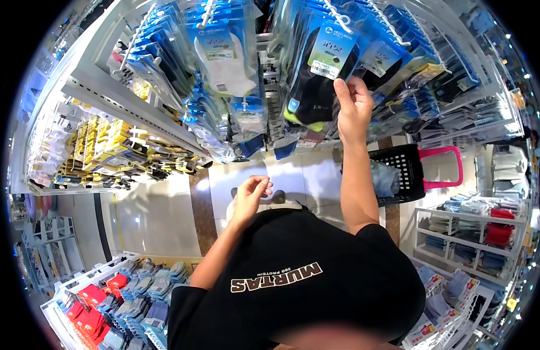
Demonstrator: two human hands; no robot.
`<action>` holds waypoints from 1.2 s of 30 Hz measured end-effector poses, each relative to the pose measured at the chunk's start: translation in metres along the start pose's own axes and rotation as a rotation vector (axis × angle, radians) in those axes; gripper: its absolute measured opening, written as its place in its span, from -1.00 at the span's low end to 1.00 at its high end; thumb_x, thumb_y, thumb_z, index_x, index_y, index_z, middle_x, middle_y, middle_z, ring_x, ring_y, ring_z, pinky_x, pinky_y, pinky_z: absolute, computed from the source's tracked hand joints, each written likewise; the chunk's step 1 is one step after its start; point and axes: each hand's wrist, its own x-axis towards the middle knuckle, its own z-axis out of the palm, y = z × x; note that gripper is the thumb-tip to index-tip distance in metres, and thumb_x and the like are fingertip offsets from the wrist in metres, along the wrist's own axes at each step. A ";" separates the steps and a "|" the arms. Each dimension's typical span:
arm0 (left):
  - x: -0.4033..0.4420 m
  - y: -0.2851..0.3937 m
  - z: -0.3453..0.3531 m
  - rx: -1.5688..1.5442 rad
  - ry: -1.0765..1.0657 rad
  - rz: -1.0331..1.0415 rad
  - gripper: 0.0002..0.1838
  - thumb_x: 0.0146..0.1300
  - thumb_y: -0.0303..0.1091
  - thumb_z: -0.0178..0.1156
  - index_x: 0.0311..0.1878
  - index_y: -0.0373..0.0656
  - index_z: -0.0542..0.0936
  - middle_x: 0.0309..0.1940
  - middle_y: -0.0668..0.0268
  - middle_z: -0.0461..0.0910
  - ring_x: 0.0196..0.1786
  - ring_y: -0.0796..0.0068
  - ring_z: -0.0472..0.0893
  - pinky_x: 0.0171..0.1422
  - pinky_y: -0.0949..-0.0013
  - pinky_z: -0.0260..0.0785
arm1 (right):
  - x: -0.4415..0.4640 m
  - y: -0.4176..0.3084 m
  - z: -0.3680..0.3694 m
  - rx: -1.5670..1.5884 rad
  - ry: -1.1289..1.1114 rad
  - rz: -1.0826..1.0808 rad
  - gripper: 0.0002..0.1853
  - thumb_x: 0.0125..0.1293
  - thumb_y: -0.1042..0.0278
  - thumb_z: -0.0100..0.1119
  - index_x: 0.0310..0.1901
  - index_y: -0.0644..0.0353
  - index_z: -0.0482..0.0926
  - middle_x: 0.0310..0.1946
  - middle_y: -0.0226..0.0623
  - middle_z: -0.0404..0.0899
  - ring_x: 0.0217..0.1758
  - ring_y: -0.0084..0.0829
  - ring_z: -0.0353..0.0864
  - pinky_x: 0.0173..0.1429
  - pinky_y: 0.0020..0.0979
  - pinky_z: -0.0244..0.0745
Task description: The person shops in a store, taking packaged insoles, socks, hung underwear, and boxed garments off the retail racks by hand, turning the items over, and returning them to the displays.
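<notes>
Head view: nearest is the person's black T-shirt (299, 251). The left hand (251, 199) sits in front of it over the tiled floor (316, 175), loosely curled and partly open, with nothing seen in it. Farther forward, the right hand (355, 111) is half curled, its thumb and fingers at the right edge of a pack of black socks (321, 76); whether it pinches the pack, I cannot tell. That pack hangs among others at a white hook (337, 16), its blue card facing the person. To its left hangs a pack of white socks (229, 67). On the right, a black basket (409, 169) with a pink handle (451, 185) stands below the display. Yellow packs (109, 146) fill the rack at far left.
</notes>
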 end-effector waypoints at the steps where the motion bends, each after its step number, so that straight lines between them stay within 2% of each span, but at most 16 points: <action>1: 0.000 0.001 -0.002 0.002 0.007 -0.005 -0.71 0.43 -0.26 0.17 0.01 -0.31 0.56 -0.21 0.28 0.65 -0.26 0.60 0.61 -0.10 0.49 0.43 | -0.003 -0.002 -0.003 0.025 -0.002 0.007 -0.82 0.37 0.41 0.26 -0.08 0.28 0.56 -0.30 -0.54 0.57 -0.32 -0.78 0.38 -0.19 -0.66 0.28; 7: 0.005 0.003 -0.004 -0.031 0.004 -0.001 -0.71 0.43 -0.24 0.16 0.00 -0.29 0.56 -0.20 0.27 0.65 -0.25 0.57 0.63 -0.11 0.46 0.46 | -0.033 -0.030 -0.015 0.245 -0.061 0.060 -0.86 0.38 0.43 0.24 -0.10 0.27 0.55 -0.37 -0.55 0.54 -0.36 -0.76 0.42 -0.28 -0.64 0.29; 13: 0.011 0.020 0.013 -0.096 -0.088 0.071 -0.73 0.41 -0.26 0.19 0.01 -0.27 0.57 -0.16 0.30 0.65 -0.19 0.57 0.61 -0.06 0.46 0.43 | -0.088 0.002 -0.009 0.499 -0.114 0.503 -0.86 0.37 0.51 0.20 -0.06 0.19 0.56 -0.35 -0.57 0.56 -0.40 -0.73 0.47 -0.35 -0.63 0.32; 14: 0.013 0.023 0.016 -0.087 -0.097 0.093 -0.70 0.41 -0.25 0.19 0.05 -0.27 0.56 -0.10 0.29 0.64 -0.13 0.55 0.61 -0.02 0.44 0.43 | -0.101 0.008 0.003 0.474 -0.020 0.627 -0.88 0.42 0.40 0.16 -0.08 0.20 0.56 -0.39 -0.55 0.56 -0.45 -0.69 0.47 -0.39 -0.59 0.34; 16: 0.016 0.031 0.021 -0.103 -0.134 0.129 -0.62 0.41 -0.21 0.18 0.16 -0.26 0.50 0.02 0.27 0.61 -0.01 0.51 0.58 0.06 0.40 0.41 | -0.126 0.017 0.011 0.577 -0.113 0.908 -0.73 0.50 0.16 0.03 -0.10 0.21 0.54 -0.49 -0.49 0.52 -0.56 -0.60 0.46 -0.47 -0.51 0.36; 18: 0.021 0.032 0.021 -0.141 -0.190 0.147 -0.49 0.41 -0.16 0.17 0.30 -0.25 0.41 0.16 0.23 0.53 0.17 0.46 0.50 0.21 0.33 0.36 | -0.153 0.042 0.002 0.894 -0.397 1.129 -0.55 0.53 -0.09 -0.15 -0.04 0.19 0.47 -0.65 -0.37 0.41 -0.67 -0.43 0.45 -0.52 -0.41 0.41; 19: 0.018 0.041 0.022 -0.123 -0.193 0.115 -0.47 0.40 -0.17 0.19 0.31 -0.30 0.39 0.17 0.21 0.51 0.23 0.44 0.45 0.28 0.29 0.32 | -0.172 0.069 -0.002 1.155 -0.525 1.095 -0.58 0.50 -0.07 -0.06 0.05 0.17 0.44 -0.58 -0.33 0.44 -0.58 -0.39 0.53 -0.43 -0.39 0.46; 21: 0.020 0.040 0.023 -0.064 -0.220 0.098 -0.45 0.38 -0.20 0.22 0.29 -0.36 0.36 0.07 0.18 0.54 0.04 0.47 0.56 0.13 0.34 0.44 | -0.205 0.087 0.000 1.461 -0.561 1.100 -0.56 0.45 -0.06 0.02 0.11 0.16 0.43 -0.44 -0.25 0.49 -0.45 -0.32 0.58 -0.30 -0.33 0.50; 22: 0.015 0.045 0.023 -0.122 -0.252 -0.091 -0.44 0.37 -0.22 0.24 0.28 -0.40 0.35 -0.04 0.18 0.55 -0.23 0.55 0.61 -0.13 0.45 0.52 | -0.216 0.088 0.003 1.611 -0.553 1.137 -0.53 0.43 -0.05 0.05 0.15 0.16 0.42 -0.36 -0.19 0.52 -0.37 -0.27 0.61 -0.22 -0.29 0.52; 23: 0.014 0.043 0.027 -0.123 -0.203 -0.077 -0.52 0.36 -0.23 0.25 0.18 -0.36 0.41 -0.26 0.23 0.59 -0.47 0.63 0.56 -0.39 0.54 0.49 | -0.225 0.084 -0.003 1.441 -0.483 1.131 -0.52 0.43 -0.05 0.06 0.16 0.16 0.42 -0.34 -0.18 0.52 -0.37 -0.25 0.61 -0.20 -0.29 0.54; 25: 0.008 0.047 0.021 -0.199 -0.313 -0.281 -0.63 0.33 -0.24 0.29 0.03 -0.33 0.50 -0.43 0.30 0.59 -0.51 0.62 0.56 -0.46 0.54 0.46 | -0.217 0.049 0.000 1.103 -0.362 1.098 -0.50 0.42 -0.05 0.08 0.18 0.18 0.40 -0.30 -0.14 0.54 -0.36 -0.22 0.62 -0.16 -0.29 0.58; 26: 0.008 0.041 0.019 -0.182 -0.281 -0.247 -0.66 0.33 -0.25 0.29 -0.01 -0.30 0.53 -0.42 0.33 0.60 -0.48 0.63 0.57 -0.42 0.54 0.46 | -0.204 0.043 0.002 0.954 -0.435 0.965 -0.50 0.44 0.07 0.09 0.25 0.22 0.37 -0.20 -0.12 0.56 -0.31 -0.26 0.64 -0.12 -0.32 0.64; 29: 0.010 0.028 0.014 -0.158 -0.172 -0.145 -0.74 0.30 -0.26 0.32 -0.09 -0.23 0.58 -0.40 0.40 0.62 -0.40 0.66 0.59 -0.33 0.54 0.46 | -0.193 0.029 0.002 0.686 -0.134 1.096 -0.51 0.45 0.16 0.08 0.30 0.23 0.34 -0.10 -0.14 0.57 -0.24 -0.31 0.67 -0.11 -0.35 0.67; 33: 0.015 0.021 0.012 -0.248 0.010 0.023 -0.80 0.29 -0.30 0.34 -0.14 -0.19 0.60 -0.35 0.41 0.64 -0.39 0.72 0.55 -0.28 0.58 0.44 | -0.183 0.055 -0.016 0.857 -0.295 1.221 -0.54 0.46 0.28 0.05 0.31 0.27 0.36 0.01 -0.17 0.59 -0.14 -0.39 0.70 -0.13 -0.37 0.69; 34: 0.015 0.022 0.008 -0.270 0.035 0.007 -0.81 0.29 -0.32 0.34 -0.16 -0.20 0.59 -0.34 0.40 0.64 -0.40 0.72 0.55 -0.28 0.59 0.45 | -0.180 0.071 -0.017 0.687 -0.382 1.205 -0.56 0.49 0.17 0.02 0.21 0.35 0.45 -0.02 -0.16 0.63 -0.14 -0.38 0.72 -0.11 -0.40 0.68; 36: 0.014 0.031 0.007 -0.289 0.065 0.013 -0.80 0.29 -0.33 0.34 -0.17 -0.22 0.57 -0.33 0.38 0.66 -0.43 0.75 0.54 -0.29 0.59 0.46 | -0.169 0.065 -0.026 0.537 -0.261 1.240 -0.54 0.51 0.12 -0.02 0.16 0.39 0.49 -0.06 -0.16 0.65 -0.15 -0.40 0.72 -0.11 -0.43 0.67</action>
